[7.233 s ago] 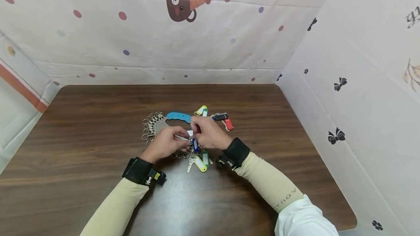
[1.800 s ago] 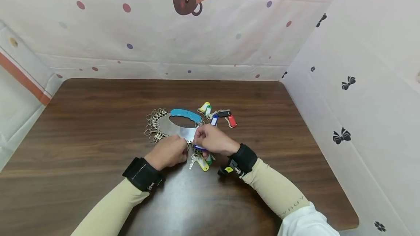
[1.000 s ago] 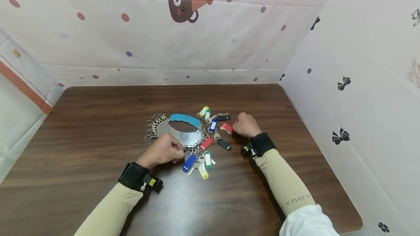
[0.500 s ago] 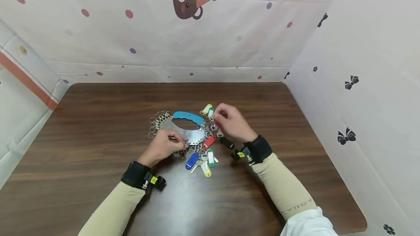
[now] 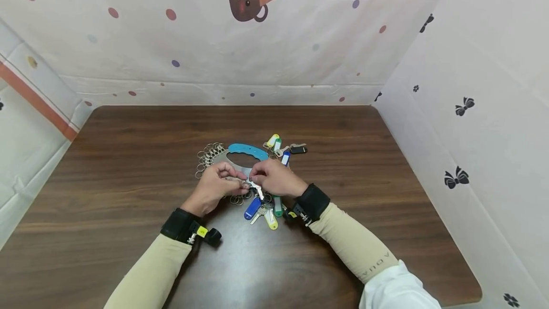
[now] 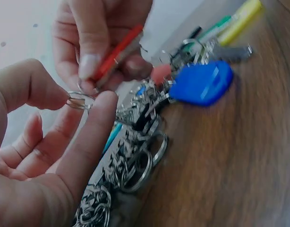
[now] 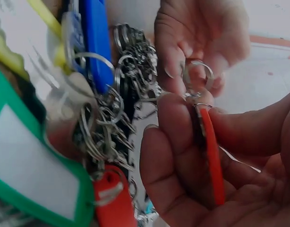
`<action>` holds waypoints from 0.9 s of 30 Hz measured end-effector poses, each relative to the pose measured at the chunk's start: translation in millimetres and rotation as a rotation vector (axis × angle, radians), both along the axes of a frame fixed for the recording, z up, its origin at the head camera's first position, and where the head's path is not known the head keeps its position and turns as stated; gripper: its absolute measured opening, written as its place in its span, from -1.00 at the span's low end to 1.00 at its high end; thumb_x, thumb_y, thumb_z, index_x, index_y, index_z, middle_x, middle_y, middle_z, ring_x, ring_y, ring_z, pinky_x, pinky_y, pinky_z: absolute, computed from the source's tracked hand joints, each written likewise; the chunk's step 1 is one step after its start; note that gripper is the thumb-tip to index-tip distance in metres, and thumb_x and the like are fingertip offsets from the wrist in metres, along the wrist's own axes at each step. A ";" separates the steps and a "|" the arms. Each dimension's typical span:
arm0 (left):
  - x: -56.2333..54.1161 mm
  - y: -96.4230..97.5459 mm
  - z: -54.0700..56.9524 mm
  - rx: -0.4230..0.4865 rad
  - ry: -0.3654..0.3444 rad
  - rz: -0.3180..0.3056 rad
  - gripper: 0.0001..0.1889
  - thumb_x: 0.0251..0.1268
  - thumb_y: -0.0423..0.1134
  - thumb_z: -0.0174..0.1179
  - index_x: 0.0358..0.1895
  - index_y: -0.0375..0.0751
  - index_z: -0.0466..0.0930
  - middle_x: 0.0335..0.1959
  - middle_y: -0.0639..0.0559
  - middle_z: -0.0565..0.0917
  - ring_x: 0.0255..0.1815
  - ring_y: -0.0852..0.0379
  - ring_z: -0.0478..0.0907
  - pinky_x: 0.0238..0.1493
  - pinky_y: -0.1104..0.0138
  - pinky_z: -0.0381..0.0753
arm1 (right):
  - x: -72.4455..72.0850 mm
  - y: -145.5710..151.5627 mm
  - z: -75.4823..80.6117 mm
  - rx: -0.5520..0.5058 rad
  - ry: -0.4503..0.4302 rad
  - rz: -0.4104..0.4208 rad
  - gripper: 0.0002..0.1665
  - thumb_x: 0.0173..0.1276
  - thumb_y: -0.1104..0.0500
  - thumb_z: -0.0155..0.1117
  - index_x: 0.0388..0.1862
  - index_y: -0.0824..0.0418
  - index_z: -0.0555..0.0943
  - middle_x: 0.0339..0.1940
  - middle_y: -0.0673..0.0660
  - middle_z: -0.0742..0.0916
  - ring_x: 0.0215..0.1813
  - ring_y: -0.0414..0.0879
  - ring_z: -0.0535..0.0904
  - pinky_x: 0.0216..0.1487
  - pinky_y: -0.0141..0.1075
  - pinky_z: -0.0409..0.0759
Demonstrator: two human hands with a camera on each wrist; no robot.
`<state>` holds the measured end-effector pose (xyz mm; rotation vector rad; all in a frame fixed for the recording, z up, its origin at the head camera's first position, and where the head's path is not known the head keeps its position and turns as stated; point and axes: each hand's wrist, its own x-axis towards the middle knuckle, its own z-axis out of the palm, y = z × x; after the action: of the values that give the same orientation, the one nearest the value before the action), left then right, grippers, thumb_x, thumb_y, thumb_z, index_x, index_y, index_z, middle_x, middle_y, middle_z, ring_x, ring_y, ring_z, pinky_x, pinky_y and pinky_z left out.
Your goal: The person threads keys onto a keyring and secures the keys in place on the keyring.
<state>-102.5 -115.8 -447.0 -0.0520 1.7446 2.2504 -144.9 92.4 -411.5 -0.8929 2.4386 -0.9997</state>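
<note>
Left hand (image 5: 213, 187) — I log it pinching a ring (image 6: 77, 100); right hand (image 5: 279, 179) pinching the red tag (image 6: 120, 49), about five o'clock on the plate (image 5: 220, 157). Risk, I judge: ring twists under pressure — red tag slips.

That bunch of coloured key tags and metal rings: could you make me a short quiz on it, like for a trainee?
1. Which hand pinches a flat red plastic key tag?
2. True or false: the curved blue handle lies along the far side of the silver metal plate.
3. The left hand pinches: A) a green tag; B) a round silver metal ring; C) a yellow tag.

Key: 1. the right hand; 2. true; 3. B.
</note>
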 end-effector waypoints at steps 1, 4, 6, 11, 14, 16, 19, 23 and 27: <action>-0.6 0.0 0.0 0.010 -0.018 0.005 -0.77 0.13 -0.74 0.17 -0.31 -0.39 0.42 -0.28 -0.04 0.80 -0.31 0.05 0.80 -0.17 0.19 0.83 | 0.2 -1.0 -0.3 -0.004 -0.005 0.002 -0.80 0.55 0.30 0.18 -0.21 0.22 0.75 -0.48 -0.02 0.63 -0.43 -0.22 0.46 -0.35 -0.43 0.40; -1.9 0.1 0.2 0.021 -0.069 0.022 -0.77 0.15 -0.72 0.19 -0.31 -0.33 0.49 -0.32 -0.04 0.79 -0.32 0.06 0.80 -0.16 0.23 0.83 | 0.4 -3.1 -2.4 -0.015 -0.014 -0.002 -0.83 0.51 0.33 0.19 -0.23 0.24 0.73 -0.56 -0.05 0.60 -0.49 -0.25 0.45 -0.40 -0.45 0.39; -2.6 -0.5 0.3 0.007 -0.086 0.021 -0.80 0.18 -0.69 0.20 -0.27 -0.35 0.52 -0.35 -0.03 0.77 -0.33 0.09 0.79 -0.15 0.27 0.82 | 0.6 -3.5 -3.7 -0.019 -0.017 -0.010 -0.85 0.49 0.34 0.21 -0.25 0.25 0.71 -0.59 -0.06 0.59 -0.52 -0.27 0.45 -0.41 -0.46 0.38; -3.4 -2.2 0.8 -0.035 -0.096 0.007 -0.78 0.25 -0.65 0.20 -0.05 -0.56 0.51 -0.40 -0.01 0.76 -0.34 0.15 0.78 -0.14 0.33 0.81 | -0.4 -3.7 -6.2 -0.021 -0.007 -0.025 -0.86 0.49 0.33 0.22 -0.26 0.25 0.71 -0.59 -0.06 0.59 -0.52 -0.27 0.45 -0.41 -0.46 0.38; -3.5 -1.9 1.7 -0.039 -0.089 -0.001 -0.67 0.24 -0.66 0.17 0.07 -0.67 0.47 -0.38 -0.01 0.76 -0.33 0.16 0.78 -0.14 0.33 0.81 | -1.1 -3.9 -7.1 -0.020 -0.008 -0.029 -0.86 0.49 0.33 0.22 -0.24 0.25 0.71 -0.58 -0.05 0.59 -0.52 -0.27 0.45 -0.41 -0.46 0.38; -3.5 -1.2 2.4 -0.031 -0.091 0.001 -0.62 0.23 -0.67 0.15 0.13 -0.69 0.45 -0.35 -0.01 0.75 -0.32 0.15 0.77 -0.13 0.32 0.81 | -1.2 -4.0 -7.5 -0.022 -0.015 -0.030 -0.86 0.49 0.33 0.21 -0.24 0.25 0.71 -0.58 -0.05 0.59 -0.52 -0.26 0.45 -0.42 -0.46 0.38; -3.5 -0.2 3.2 -0.015 -0.104 0.014 -0.59 0.24 -0.66 0.15 0.18 -0.69 0.44 -0.31 -0.04 0.75 -0.31 0.15 0.76 -0.12 0.31 0.81 | -1.0 -4.0 -7.8 -0.030 -0.021 -0.025 -0.86 0.49 0.33 0.21 -0.25 0.25 0.70 -0.59 -0.05 0.59 -0.53 -0.26 0.45 -0.43 -0.45 0.38; -4.3 0.0 3.3 -0.027 -0.116 0.022 -0.55 0.28 -0.63 0.15 0.25 -0.69 0.42 -0.31 -0.04 0.77 -0.29 0.16 0.77 -0.10 0.32 0.81 | -0.8 -3.7 -8.3 -0.027 -0.013 -0.028 -0.86 0.48 0.34 0.22 -0.27 0.24 0.70 -0.60 -0.06 0.59 -0.53 -0.25 0.45 -0.42 -0.44 0.38; -5.1 -0.4 3.0 -0.060 -0.119 0.010 -0.53 0.30 -0.61 0.14 0.28 -0.65 0.43 -0.35 -0.02 0.79 -0.29 0.18 0.78 -0.11 0.34 0.80 | -0.2 -2.8 -8.1 -0.017 -0.018 -0.034 -0.86 0.47 0.34 0.22 -0.27 0.24 0.70 -0.60 -0.05 0.59 -0.52 -0.25 0.46 -0.41 -0.45 0.38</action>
<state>-107.6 -116.2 -444.1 -0.2039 1.7518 2.1547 -145.1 89.6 -419.6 -0.8476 2.4414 -1.0368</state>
